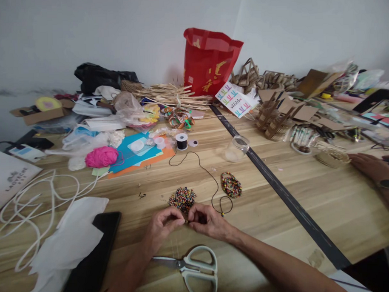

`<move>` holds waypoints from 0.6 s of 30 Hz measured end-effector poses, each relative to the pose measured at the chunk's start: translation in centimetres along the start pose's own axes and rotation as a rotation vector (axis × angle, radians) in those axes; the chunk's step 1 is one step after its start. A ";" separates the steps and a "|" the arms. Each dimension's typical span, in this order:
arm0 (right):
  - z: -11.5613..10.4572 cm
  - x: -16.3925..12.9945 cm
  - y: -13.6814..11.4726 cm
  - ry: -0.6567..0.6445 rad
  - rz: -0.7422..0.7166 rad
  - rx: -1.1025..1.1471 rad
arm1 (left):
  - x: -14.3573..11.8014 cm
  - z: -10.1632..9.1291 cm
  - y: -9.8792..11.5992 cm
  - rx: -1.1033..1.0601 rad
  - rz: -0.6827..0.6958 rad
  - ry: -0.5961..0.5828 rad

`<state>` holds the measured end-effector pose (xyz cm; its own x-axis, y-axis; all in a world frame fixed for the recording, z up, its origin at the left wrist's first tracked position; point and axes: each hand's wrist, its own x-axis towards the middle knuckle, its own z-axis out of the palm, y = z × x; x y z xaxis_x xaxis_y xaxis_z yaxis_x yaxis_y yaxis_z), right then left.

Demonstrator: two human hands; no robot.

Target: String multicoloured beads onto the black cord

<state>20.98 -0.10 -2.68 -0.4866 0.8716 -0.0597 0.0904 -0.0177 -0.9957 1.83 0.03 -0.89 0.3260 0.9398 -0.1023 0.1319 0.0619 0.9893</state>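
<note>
My left hand and my right hand meet fingertip to fingertip, both closed in a pinch. A tiny yellowish bead shows between the tips; anything else they grip is too small to make out. Just beyond my fingers lies a heap of multicoloured beads. Right of it rests a coil of strung beads. A black cord runs from a spool and ends in a loop near my right hand. Scissors with pale handles lie below my hands, blades pointing left. Faint clear strands hang by my left wrist.
A dark phone-like slab under white paper and a white cable lie left. Behind are pink yarn, a clear jar and a red bag. Another person's hand rests at right, near small woven baskets.
</note>
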 end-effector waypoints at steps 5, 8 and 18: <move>-0.2 -0.1 -0.1 0.008 0.006 -0.004 | -0.1 -0.1 0.3 -0.055 0.072 0.020; -0.3 -0.1 0.0 -0.006 0.009 -0.019 | -0.2 0.0 0.5 -0.057 0.114 0.002; 0.2 -0.1 -0.4 0.001 0.018 0.142 | -0.1 0.1 0.0 0.113 0.104 0.047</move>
<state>20.84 -0.27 -2.28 -0.4855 0.8708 -0.0773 -0.0251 -0.1023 -0.9944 1.91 -0.09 -0.88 0.2995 0.9541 0.0074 0.2048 -0.0719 0.9762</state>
